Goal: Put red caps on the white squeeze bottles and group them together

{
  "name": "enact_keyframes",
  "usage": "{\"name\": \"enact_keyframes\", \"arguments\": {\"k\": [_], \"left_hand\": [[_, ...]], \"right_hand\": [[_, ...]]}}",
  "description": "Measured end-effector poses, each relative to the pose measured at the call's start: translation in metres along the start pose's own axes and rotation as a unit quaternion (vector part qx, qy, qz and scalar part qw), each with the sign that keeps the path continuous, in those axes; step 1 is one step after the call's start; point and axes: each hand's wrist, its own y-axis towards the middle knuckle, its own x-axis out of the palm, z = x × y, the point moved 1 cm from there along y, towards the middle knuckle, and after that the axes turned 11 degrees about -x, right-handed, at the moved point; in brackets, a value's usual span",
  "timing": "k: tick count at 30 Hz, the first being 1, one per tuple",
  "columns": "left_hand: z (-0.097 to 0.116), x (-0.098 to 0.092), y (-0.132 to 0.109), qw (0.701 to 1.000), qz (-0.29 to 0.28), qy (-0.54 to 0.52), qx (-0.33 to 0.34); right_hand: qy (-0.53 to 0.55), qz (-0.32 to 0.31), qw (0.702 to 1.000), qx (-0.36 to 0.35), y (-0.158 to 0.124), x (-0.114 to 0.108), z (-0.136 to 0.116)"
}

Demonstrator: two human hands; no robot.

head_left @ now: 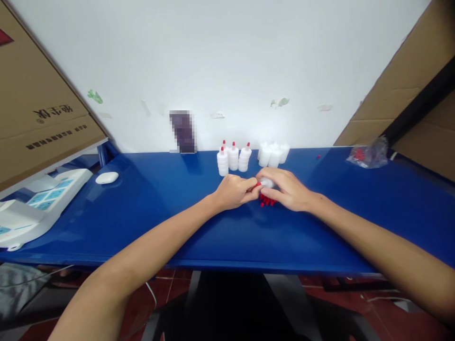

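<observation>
Head view, down over table [227,241]

Held bottle [267,182] white; loose caps [272,202] red; tabletop [170,237] deep blue; wall [227,57] white; left carton [31,85] brown, dark-lettered.

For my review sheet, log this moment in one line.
left grip: pinching red cap | right grip: holding white bottle | nearby: red-tipped bottles, loose red caps
</observation>
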Motion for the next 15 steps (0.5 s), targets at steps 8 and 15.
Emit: {"name": "enact_keyframes", "arguments": {"k": [8,15], "left_hand": [[0.0002,0.0019,0.0028,0.996,-0.085,-0.008,0.02],[0.0043,-0.0042,0.0078,0.994,-0.095,0.041,-0.022]], "right_hand": [[-0.087,0.05,0.983,0.154,0.0023,-0.0014,0.0004],[-0.08,0.067,0.976,0.189,-0.0004,-0.0044,0.0072]]}}
